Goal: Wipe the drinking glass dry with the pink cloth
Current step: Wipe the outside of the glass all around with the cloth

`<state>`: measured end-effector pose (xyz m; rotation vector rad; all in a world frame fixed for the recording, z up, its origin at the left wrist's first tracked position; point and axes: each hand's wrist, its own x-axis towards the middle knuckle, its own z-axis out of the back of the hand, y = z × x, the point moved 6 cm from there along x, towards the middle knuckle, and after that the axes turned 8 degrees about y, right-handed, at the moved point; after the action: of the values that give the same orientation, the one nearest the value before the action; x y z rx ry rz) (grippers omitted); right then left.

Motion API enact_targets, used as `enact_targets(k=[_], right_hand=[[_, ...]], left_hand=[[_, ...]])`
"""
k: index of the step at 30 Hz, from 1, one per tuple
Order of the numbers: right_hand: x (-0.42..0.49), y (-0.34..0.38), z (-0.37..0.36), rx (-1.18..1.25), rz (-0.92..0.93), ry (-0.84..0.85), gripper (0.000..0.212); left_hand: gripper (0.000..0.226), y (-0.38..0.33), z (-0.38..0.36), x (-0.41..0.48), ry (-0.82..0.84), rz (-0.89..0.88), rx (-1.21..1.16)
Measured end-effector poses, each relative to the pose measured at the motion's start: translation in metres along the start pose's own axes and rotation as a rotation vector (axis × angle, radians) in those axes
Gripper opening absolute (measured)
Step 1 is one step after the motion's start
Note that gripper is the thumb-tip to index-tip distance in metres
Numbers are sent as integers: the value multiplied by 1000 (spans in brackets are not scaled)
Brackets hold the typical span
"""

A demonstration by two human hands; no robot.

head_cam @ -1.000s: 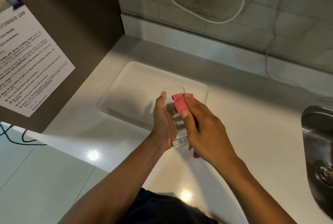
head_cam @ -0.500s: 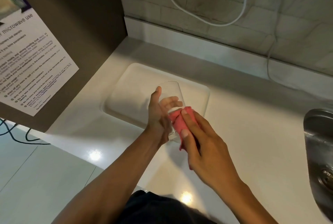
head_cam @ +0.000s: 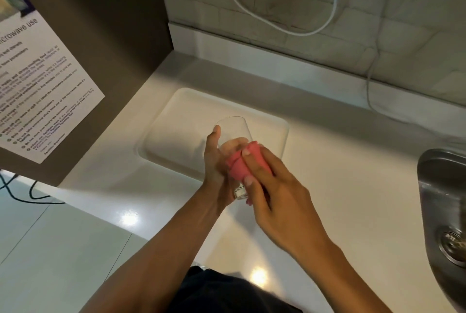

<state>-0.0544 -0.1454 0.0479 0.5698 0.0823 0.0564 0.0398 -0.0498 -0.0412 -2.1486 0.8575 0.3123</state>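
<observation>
A clear drinking glass [head_cam: 233, 128] is held above the white counter, its open rim tilted away from me. My left hand [head_cam: 214, 161] grips it from the left, thumb along the side and fingers showing through the glass. My right hand [head_cam: 274, 186] presses a bunched pink cloth [head_cam: 243, 164] against the right side of the glass, about halfway down. The glass base peeks out below the cloth.
A shallow recessed tray area [head_cam: 176, 121] lies in the white counter [head_cam: 353, 161] under the hands. A steel sink [head_cam: 443, 199] with its drain is at the right edge. A brown cabinet side with a microwave notice [head_cam: 42, 85] stands at left. White cables [head_cam: 277, 25] hang on the tiled wall.
The pink cloth has slid from near the rim down the side of the glass. Both hands and the glass stay over the same spot.
</observation>
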Motion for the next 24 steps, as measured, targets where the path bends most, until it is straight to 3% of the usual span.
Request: enact_targets(k=[2, 5, 10, 14, 24], right_hand=[[-10, -3, -4, -5, 32, 17, 50], [-5, -18, -2, 106, -68, 12, 47], [-12, 1, -2, -42, 58, 33, 49], [-7, -15, 1, 91, -45, 27, 45], [-10, -10, 1, -7, -26, 53, 48]], left_hand=[[78, -5, 4, 2, -98, -12, -13], [81, 0, 3, -3, -185, -15, 41], [82, -2, 1, -6, -161, -1, -43], [76, 1, 2, -8, -177, -29, 40], [83, -4, -9, -22, -205, -36, 148]])
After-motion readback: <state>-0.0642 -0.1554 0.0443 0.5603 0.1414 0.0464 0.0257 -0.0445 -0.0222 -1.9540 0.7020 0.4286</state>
